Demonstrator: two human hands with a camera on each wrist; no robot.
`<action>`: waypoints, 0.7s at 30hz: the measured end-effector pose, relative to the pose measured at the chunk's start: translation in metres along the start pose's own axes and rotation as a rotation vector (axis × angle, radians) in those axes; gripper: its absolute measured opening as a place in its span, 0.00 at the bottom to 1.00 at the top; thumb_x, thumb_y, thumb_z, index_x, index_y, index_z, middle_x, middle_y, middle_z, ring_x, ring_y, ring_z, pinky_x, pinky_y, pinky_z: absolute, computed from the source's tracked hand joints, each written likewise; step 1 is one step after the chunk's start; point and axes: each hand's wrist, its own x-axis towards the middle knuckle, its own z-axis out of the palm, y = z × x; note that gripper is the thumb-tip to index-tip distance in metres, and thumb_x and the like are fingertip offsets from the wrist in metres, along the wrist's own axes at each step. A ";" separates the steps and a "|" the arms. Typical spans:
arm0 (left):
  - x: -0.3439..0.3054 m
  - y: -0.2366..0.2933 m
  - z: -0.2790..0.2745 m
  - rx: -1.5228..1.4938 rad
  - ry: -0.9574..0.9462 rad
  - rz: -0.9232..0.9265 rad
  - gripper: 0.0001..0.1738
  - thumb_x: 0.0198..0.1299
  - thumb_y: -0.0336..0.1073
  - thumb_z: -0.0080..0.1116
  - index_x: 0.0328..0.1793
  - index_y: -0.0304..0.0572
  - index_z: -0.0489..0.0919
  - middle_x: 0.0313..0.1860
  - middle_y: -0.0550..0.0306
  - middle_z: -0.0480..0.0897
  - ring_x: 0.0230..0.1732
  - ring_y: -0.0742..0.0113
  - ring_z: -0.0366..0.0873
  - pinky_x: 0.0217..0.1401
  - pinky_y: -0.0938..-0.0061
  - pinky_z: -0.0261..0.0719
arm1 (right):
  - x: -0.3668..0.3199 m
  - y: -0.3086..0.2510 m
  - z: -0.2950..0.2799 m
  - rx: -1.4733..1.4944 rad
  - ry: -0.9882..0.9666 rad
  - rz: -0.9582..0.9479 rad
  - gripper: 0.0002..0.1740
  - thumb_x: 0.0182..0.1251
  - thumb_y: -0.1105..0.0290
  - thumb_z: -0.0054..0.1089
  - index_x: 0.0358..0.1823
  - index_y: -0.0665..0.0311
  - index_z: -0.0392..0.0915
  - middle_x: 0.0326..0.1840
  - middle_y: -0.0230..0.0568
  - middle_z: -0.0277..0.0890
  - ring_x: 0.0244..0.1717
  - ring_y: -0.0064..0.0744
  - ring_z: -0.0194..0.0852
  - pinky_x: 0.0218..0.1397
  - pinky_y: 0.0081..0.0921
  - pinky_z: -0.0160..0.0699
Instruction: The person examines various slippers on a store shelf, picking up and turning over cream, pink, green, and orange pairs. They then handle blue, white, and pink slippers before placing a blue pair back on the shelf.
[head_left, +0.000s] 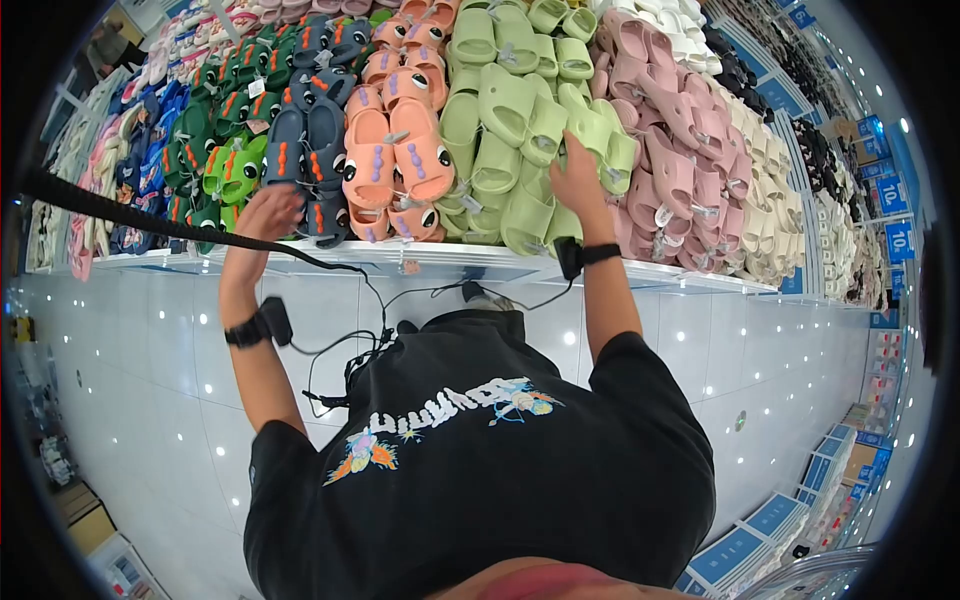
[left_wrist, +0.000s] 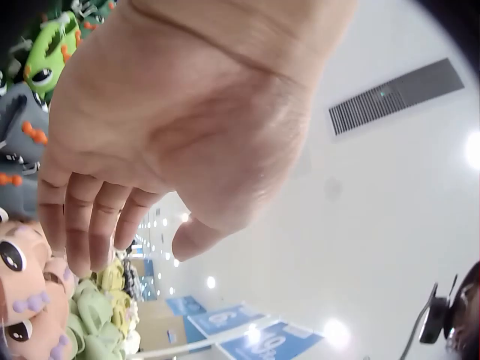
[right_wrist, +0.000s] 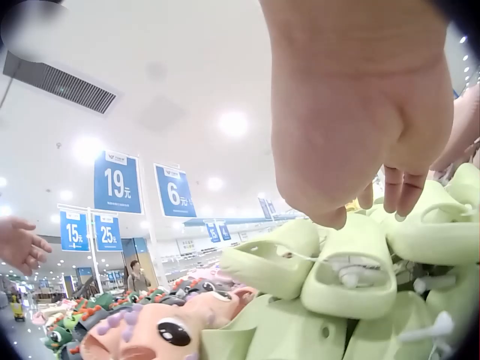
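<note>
A sloping display is packed with foam slippers. My right hand lies with straight fingers on the pale green slippers. In the right wrist view that hand hangs just over a green slipper with a white tag loop, gripping nothing. My left hand is raised in front of the dark blue slippers with orange spikes. In the left wrist view its fingers are loosely bent and the hand is empty. Peach slippers with eyes sit between both hands.
Pink slippers and cream ones lie right of the green; bright green monster slippers lie left of the blue. A white shelf edge runs below the display. Blue price signs hang overhead. A glossy tiled floor spreads around.
</note>
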 end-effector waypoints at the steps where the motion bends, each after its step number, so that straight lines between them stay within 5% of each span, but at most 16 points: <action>1: 0.020 0.012 0.017 0.072 -0.037 0.001 0.25 0.77 0.47 0.54 0.72 0.41 0.75 0.58 0.54 0.84 0.54 0.65 0.83 0.58 0.70 0.78 | 0.016 0.009 -0.002 -0.029 -0.058 0.049 0.39 0.61 0.71 0.66 0.74 0.72 0.65 0.69 0.65 0.73 0.69 0.62 0.72 0.74 0.49 0.67; 6: 0.119 0.023 0.113 0.396 -0.226 0.105 0.31 0.75 0.46 0.59 0.78 0.41 0.68 0.61 0.50 0.81 0.56 0.65 0.82 0.57 0.70 0.81 | 0.077 0.044 -0.006 0.087 -0.220 0.138 0.45 0.57 0.75 0.64 0.78 0.72 0.61 0.73 0.66 0.70 0.74 0.61 0.68 0.77 0.42 0.68; 8: 0.155 0.019 0.162 0.493 -0.221 0.162 0.41 0.68 0.51 0.66 0.79 0.37 0.66 0.61 0.44 0.81 0.61 0.58 0.82 0.62 0.65 0.81 | 0.092 0.047 -0.009 0.060 -0.462 0.164 0.49 0.52 0.75 0.66 0.80 0.70 0.58 0.74 0.67 0.69 0.76 0.60 0.66 0.80 0.39 0.66; 11: 0.212 -0.017 0.224 0.658 -0.133 0.194 0.43 0.66 0.51 0.67 0.80 0.35 0.64 0.62 0.39 0.80 0.59 0.55 0.82 0.57 0.65 0.83 | 0.104 0.049 -0.008 0.089 -0.579 0.124 0.54 0.50 0.72 0.71 0.81 0.69 0.56 0.76 0.66 0.67 0.76 0.60 0.67 0.79 0.40 0.67; 15: 0.246 -0.041 0.282 0.851 -0.048 0.260 0.47 0.63 0.49 0.68 0.80 0.29 0.62 0.62 0.35 0.80 0.61 0.47 0.81 0.63 0.61 0.80 | 0.101 0.041 -0.007 0.021 -0.520 0.059 0.58 0.46 0.68 0.78 0.82 0.60 0.57 0.68 0.59 0.70 0.64 0.60 0.76 0.65 0.45 0.80; 19: 0.244 -0.059 0.287 0.860 0.060 0.190 0.43 0.65 0.43 0.65 0.79 0.27 0.61 0.64 0.32 0.79 0.63 0.44 0.81 0.66 0.60 0.77 | 0.106 0.030 -0.018 0.097 -0.481 0.008 0.54 0.47 0.68 0.77 0.80 0.60 0.60 0.62 0.55 0.71 0.57 0.60 0.78 0.59 0.46 0.82; 21: 0.244 -0.078 0.272 0.621 0.191 0.295 0.40 0.62 0.36 0.62 0.79 0.29 0.63 0.68 0.25 0.76 0.69 0.36 0.77 0.70 0.55 0.76 | 0.111 0.022 -0.019 0.164 -0.378 -0.116 0.51 0.50 0.68 0.75 0.79 0.56 0.61 0.59 0.52 0.71 0.55 0.58 0.77 0.57 0.45 0.81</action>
